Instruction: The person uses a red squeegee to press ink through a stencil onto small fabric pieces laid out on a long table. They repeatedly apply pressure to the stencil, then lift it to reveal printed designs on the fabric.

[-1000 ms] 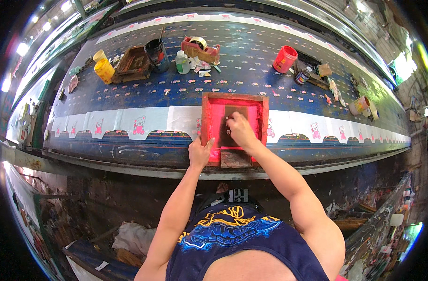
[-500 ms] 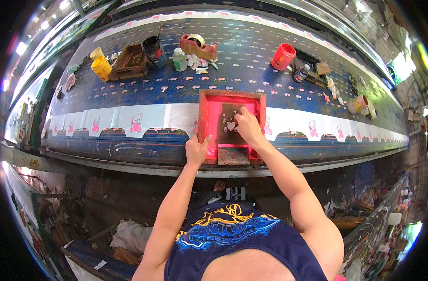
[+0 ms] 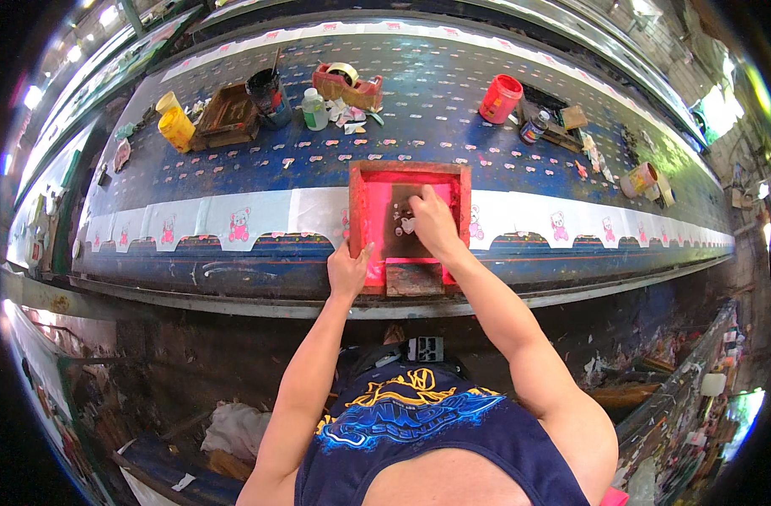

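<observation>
A red wooden screen-printing frame [image 3: 462,198] lies on the strip of white printed fabric along the table's near side. My left hand [image 3: 348,270] is closed round the frame's near left side, its thumb on the rim. Inside the frame, my right hand [image 3: 432,221] presses its bent, gathered fingers onto the dark mesh [image 3: 402,244], beside a small pale heart design. Whatever those fingers hold, if anything, is hidden. A flat brown wooden piece [image 3: 415,281] rests at the frame's near end, below the hand.
Pink bears are printed along the white fabric [image 3: 267,215]. Farther back on the blue table stand a yellow pot [image 3: 176,128], a dark paint pot [image 3: 269,99], a white-green bottle [image 3: 314,111], a tape dispenser [image 3: 360,88], a red paint pot [image 3: 501,99] and a dark jar [image 3: 534,127].
My right hand has shifted slightly away from me and leftward over the mesh. My left hand keeps its hold on the frame. The whole view has moved a little.
</observation>
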### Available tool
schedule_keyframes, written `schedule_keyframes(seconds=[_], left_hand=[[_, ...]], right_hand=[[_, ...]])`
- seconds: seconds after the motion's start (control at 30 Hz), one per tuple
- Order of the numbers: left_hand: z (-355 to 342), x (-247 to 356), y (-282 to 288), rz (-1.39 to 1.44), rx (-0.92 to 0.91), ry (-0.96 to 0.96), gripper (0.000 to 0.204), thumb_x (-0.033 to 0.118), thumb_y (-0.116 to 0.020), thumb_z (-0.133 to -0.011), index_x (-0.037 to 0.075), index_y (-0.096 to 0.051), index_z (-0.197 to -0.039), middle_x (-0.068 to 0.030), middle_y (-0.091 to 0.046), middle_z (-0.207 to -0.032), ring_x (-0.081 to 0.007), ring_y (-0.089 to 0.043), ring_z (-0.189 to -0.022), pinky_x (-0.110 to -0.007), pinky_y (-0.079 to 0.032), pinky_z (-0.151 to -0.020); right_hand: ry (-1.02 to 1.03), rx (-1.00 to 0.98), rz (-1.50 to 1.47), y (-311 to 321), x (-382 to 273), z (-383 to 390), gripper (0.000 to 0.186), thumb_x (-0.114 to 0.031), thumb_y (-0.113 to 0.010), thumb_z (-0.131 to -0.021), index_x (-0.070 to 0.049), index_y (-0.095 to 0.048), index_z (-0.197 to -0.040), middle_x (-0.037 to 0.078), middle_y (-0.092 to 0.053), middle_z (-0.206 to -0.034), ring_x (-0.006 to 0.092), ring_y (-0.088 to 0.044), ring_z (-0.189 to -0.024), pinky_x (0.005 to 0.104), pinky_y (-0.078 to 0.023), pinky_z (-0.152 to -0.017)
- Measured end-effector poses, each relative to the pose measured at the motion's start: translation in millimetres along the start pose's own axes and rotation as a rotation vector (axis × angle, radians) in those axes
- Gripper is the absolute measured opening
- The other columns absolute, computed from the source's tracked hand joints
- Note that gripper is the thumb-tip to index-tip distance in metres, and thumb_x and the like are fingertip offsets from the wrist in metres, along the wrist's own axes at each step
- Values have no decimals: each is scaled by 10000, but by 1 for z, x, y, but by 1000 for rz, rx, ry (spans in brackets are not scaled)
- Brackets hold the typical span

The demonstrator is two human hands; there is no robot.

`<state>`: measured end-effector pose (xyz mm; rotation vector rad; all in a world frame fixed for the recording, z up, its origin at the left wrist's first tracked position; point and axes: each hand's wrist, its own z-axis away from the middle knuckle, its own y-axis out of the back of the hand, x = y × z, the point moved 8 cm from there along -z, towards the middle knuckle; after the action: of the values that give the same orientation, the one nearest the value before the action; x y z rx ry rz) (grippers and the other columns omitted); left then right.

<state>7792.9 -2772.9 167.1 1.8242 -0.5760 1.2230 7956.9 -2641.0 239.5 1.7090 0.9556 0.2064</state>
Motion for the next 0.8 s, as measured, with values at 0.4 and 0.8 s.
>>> schedule_keyframes(seconds=[0.4,0.8], left_hand=[[3,4,1,5,-15,1,405,361,-737,-946,-16,-710,-1090,-226,-746,-940,-400,-732,-904,-441,-555,-774],[4,5,1,7,-2,-20,413,369,-737,-946,-17,-700,-1086,-237,-736,-921,-415,-727,-897,-446,-554,-753]], right_hand=[[51,20,24,8,6,-6,90,34,-586,-822,52,-622,-903,253,-580,-996,433,-656,-939,497,-573,-800],[42,-127,-14,-10,4,20,107,-7,-568,-855,56,-653,-836,262,-594,-1005,436,-669,-956,514,-576,-800]])
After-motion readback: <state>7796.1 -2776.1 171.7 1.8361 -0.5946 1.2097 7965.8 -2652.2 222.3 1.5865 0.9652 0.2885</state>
